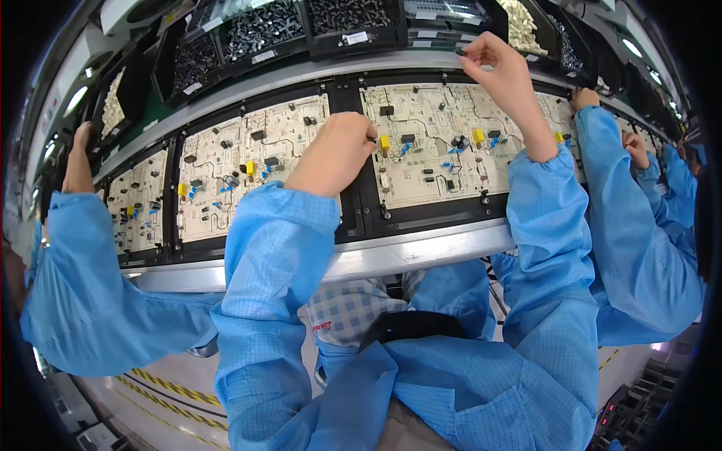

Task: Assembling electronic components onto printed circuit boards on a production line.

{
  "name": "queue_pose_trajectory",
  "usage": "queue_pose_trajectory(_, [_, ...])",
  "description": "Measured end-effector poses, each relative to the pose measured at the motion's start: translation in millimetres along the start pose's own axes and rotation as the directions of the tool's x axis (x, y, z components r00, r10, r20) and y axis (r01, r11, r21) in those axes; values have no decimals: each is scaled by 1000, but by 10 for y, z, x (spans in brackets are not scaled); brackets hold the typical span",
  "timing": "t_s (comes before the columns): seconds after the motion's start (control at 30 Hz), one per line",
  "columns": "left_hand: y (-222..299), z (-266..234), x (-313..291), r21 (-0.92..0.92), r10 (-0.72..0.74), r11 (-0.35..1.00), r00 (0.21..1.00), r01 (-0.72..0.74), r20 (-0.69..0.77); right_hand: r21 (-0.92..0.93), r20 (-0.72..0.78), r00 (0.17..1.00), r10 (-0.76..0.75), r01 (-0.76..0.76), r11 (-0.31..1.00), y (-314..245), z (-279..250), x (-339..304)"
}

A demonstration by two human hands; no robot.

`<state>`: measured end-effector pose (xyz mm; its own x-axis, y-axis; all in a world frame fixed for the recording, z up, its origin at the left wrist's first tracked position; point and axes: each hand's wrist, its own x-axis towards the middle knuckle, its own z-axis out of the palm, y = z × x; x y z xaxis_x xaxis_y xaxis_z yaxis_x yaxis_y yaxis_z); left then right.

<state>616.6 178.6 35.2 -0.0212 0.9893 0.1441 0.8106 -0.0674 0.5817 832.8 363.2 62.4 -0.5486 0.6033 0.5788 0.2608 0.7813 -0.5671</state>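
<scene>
My right hand (502, 75) is raised over the far edge of the right circuit board (410, 180). Its thumb and forefinger pinch a small dark component (461, 52), too small to name more exactly. My left hand (331, 156) hangs above the black frame bar between two boards, its fingers curled closed. A bit of something dark shows at its fingertips, but I cannot make out what it is. Under and beside its wrist lies the left circuit board (214, 146). Both cream boards carry yellow block components (478, 136), blue discs (494, 134) and black parts.
Black bins of small dark parts (263, 34) line the far side, with a bin of white parts (520, 26) at right. A metal rail (391, 252) runs along the near edge. Co-workers' blue-sleeved arms (624, 203) reach in at right and left (90, 286).
</scene>
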Motion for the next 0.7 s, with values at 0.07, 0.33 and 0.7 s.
queue_pose_trajectory(0.07, [43,-44,17,-44,-46,998,999,47,26,8,-4,1000,10,-10,1000,60,-49,-17])
queue_pose_trajectory(0.33, [98,-13,37,-60,-98,993,994,101,50,-35,-12,1000,-5,4,999,107,-150,-60])
queue_pose_trajectory(0.7, [159,84,-10,200,31,980,998,-20,-51,-60,195,981,11,1,998,18,-73,-142])
